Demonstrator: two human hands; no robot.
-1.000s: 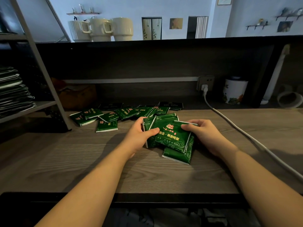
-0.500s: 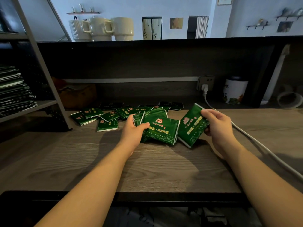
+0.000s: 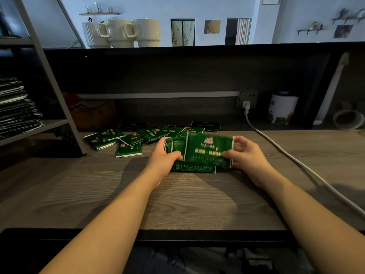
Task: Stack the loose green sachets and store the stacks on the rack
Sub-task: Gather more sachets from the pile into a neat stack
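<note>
- Left hand [image 3: 164, 161] curls around a small stack of green sachets [image 3: 178, 149] on the wooden counter [image 3: 177, 204].
- Right hand [image 3: 246, 157] pinches the top sachet [image 3: 207, 149] over that stack.
- Loose sachets [image 3: 128, 139] lie behind.

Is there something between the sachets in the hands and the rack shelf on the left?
Nothing visible blocks it. The held sachets are gripped by both hands; loose sachets lie flat on the desk below the way to the rack shelf, which already carries a stack.
</note>
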